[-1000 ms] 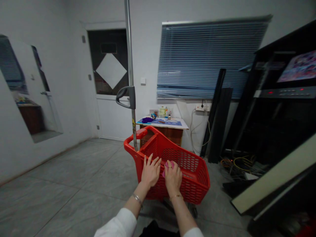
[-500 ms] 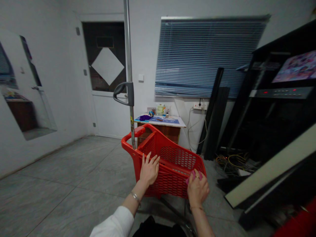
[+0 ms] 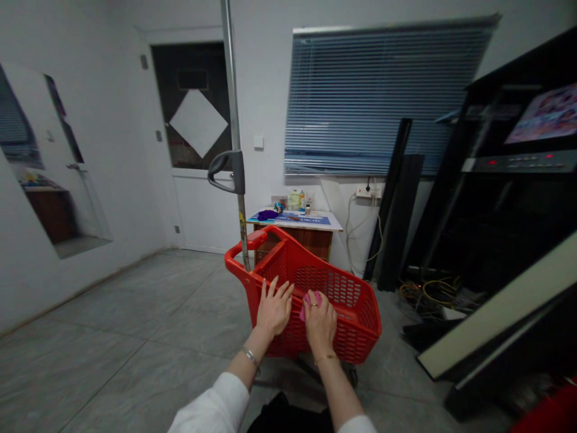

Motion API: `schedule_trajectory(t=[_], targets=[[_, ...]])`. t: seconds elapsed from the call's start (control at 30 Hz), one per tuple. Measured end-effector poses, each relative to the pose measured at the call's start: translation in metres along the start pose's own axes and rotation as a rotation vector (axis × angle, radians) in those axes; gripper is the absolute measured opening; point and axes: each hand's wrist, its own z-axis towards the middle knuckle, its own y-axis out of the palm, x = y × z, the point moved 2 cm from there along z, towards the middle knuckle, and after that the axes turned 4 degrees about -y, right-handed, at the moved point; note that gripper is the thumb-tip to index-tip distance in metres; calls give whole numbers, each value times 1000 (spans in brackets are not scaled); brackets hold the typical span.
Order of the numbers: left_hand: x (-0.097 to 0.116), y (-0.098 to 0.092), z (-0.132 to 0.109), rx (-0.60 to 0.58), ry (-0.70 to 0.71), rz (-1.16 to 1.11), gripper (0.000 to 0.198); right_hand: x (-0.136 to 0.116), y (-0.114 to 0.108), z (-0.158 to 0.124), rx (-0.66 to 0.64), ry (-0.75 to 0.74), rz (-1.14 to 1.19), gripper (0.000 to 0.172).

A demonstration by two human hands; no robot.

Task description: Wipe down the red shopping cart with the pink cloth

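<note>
The right hand [image 3: 321, 325] has its fingers curled around a crumpled pink cloth [image 3: 303, 313], pressing it to the near side rim of a red plastic shopping cart with perforated walls [image 3: 363, 344]. Just left of that grip, the left hand [image 3: 274, 310] lies flat with fingers spread on the same rim, grasping nothing. A thin gold-coloured bracelet [image 3: 325, 358] circles the wrist below the grip; a silver-coloured metal bracelet [image 3: 250, 356] is on the other wrist. The cart's basket opens beyond the grip and extends to its right, while the cart's red handle end lies to its left. There, a tall grey metal pole [image 3: 231, 90] rises, bearing a looped dark grey handle [image 3: 238, 172]. Farther beyond the grip, past the cart, stands a brown wooden desk with a white-and-blue printed top [image 3: 331, 224], holding a bunched purple cloth [image 3: 267, 214] and small containers [image 3: 295, 200].
</note>
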Motion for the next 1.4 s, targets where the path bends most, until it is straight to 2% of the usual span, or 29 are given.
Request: schedule_trajectory(t=[0.1,0.23,0.33,0.4,0.5,0.7,0.77,0.83,0.9,0.97,1.1,1.23,1.3,1.4], targets=[[1,0,0,3,-2,-4,41,46,-8,-16,17,-3,-21,34],[2,0,1,10,-13,-17,41,108,-21,-35,69,108,-57,40],[4,0,0,22,-16,-22,40,128,-28,-43,150,210,-56,46],[5,0,0,32,-16,-17,40,124,-28,-45,203,287,-81,44],[5,0,0,38,-12,-11,41,95,-23,-40,246,321,-119,37],[3,0,2,0,-12,4,40,-3,3,-7,92,83,-6,35],[1,1,2,-16,-4,9,40,-23,8,3,55,59,28,35],[-1,1,3,-22,3,10,40,-30,9,6,37,30,52,34],[-2,1,3,-20,8,8,40,-21,7,3,26,-11,68,35],[-3,0,3,-16,12,8,41,0,3,-5,21,-37,68,36],[-1,0,2,-7,12,14,41,63,-9,-25,47,-8,20,36],[0,2,2,3,17,10,42,119,-22,-42,123,125,-16,41],[0,3,1,9,18,8,42,128,-25,-46,168,194,-30,43],[0,3,1,8,15,-3,42,110,-20,-43,224,244,-73,39]])
